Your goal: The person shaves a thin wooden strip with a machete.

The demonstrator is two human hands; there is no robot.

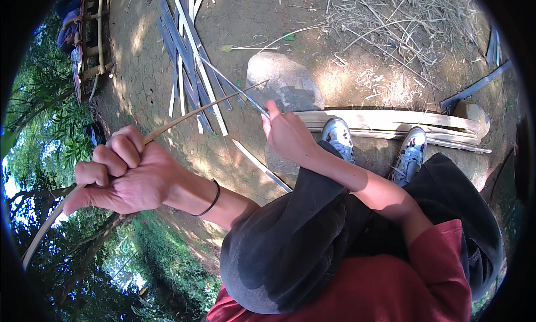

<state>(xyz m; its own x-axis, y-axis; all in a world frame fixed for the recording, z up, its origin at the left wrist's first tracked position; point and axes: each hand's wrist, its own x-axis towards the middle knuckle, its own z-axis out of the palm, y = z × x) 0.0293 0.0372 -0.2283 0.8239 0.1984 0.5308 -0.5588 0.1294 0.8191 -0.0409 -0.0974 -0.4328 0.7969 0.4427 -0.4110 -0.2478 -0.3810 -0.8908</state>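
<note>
My left hand (120,174) is closed in a fist round a long, thin bamboo strip (184,118), held out at the left. One end of the strip curves down past my thumb; the other tapers off above the ground in front of me. My right hand (290,135) grips a knife with a narrow metal blade (226,80), its handle hidden by my fingers. The blade points away and to the left and crosses the strip near its far end. Whether the two touch there, I cannot tell.
Split bamboo strips (177,40) lie piled on the earth ahead, beside a large stone (282,79). A bundle of pale strips (391,120) lies at my shoes (339,136). Fibrous shavings (416,23) cover the far right. Another person (70,29) is by a pole frame (100,34), far left.
</note>
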